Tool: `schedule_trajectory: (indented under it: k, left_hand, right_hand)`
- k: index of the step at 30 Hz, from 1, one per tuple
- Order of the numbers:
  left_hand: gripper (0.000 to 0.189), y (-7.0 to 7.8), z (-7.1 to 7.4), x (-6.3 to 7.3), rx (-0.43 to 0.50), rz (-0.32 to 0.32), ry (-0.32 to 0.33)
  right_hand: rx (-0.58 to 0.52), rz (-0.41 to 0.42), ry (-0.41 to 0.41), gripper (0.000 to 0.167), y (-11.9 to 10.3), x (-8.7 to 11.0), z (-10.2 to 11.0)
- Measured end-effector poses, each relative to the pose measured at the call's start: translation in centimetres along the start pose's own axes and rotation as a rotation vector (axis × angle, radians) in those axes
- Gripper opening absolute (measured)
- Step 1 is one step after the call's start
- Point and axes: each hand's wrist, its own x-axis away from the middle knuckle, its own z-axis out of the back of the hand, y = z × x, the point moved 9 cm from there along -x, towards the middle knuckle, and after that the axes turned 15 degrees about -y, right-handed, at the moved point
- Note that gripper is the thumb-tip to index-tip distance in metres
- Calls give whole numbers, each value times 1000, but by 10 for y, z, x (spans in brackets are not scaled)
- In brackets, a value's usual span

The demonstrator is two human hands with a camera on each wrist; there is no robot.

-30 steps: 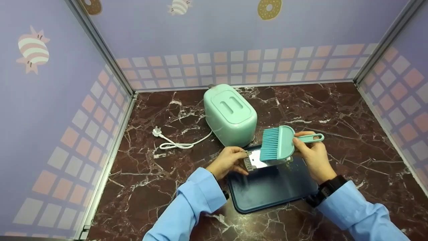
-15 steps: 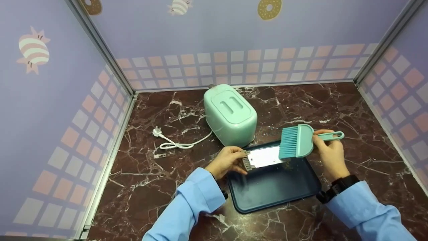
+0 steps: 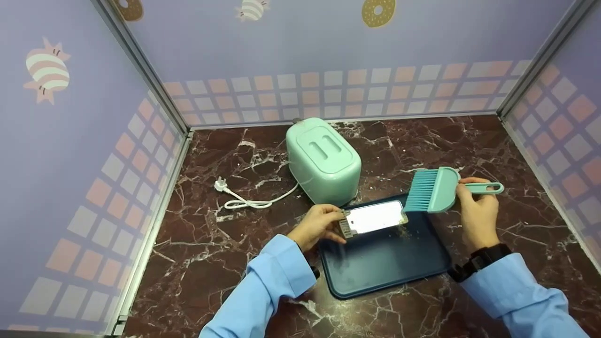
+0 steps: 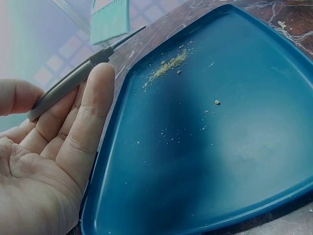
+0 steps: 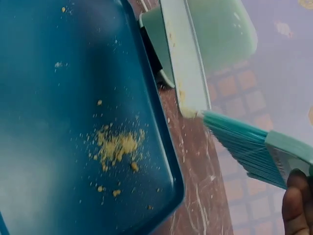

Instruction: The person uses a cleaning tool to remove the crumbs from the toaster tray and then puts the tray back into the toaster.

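Observation:
My left hand point(image 3: 318, 227) pinches the grey end of a toaster crumb tray point(image 3: 375, 217), a thin shiny metal plate held over the back part of a dark blue tray point(image 3: 380, 272). With my right hand point(image 3: 481, 213) I grip a mint hand brush point(image 3: 443, 190) by its handle. Its teal bristles point(image 5: 239, 142) are at the crumb tray's far end, where a few crumbs cling. Below, a pile of yellowish crumbs point(image 5: 117, 146) lies in the blue tray, with smaller bits scattered around.
A mint toaster point(image 3: 324, 159) stands behind the blue tray. Its white cord point(image 3: 253, 204) runs left to a plug point(image 3: 219, 185). Patterned panels point(image 3: 352, 56) enclose the dark marbled tabletop point(image 3: 211, 263) at the back and both sides.
The brush has swept rightward along the crumb tray to its far end, uncovering the metal surface. The left hand has barely moved and keeps its pinch.

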Motion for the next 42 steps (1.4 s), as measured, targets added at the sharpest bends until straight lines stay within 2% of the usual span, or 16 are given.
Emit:
schedule_trajectory:
  k: [4,12,18,28,33,42]
  left_hand:
    - [15,1,-1,0,7,0,0]
    - [15,3,-6,0,19,-11,-14]
    - [17,4,-9,-3,12,-17,-32]
    - [12,4,-12,-6,16,-14,-31]
    - [13,4,-12,-5,17,-6,-31]
    - [16,4,-12,-5,22,-13,-27]
  right_hand:
    - [-36,53,-30,26,-7,2,-12]
    - [-146,83,-243,41,-11,11,-58]
    - [-204,17,-380,46,-4,19,-87]
    - [-92,-78,-558,42,12,31,-112]
    - [-40,-89,-591,44,14,31,-112]
    - [67,-73,-538,42,12,22,-97]
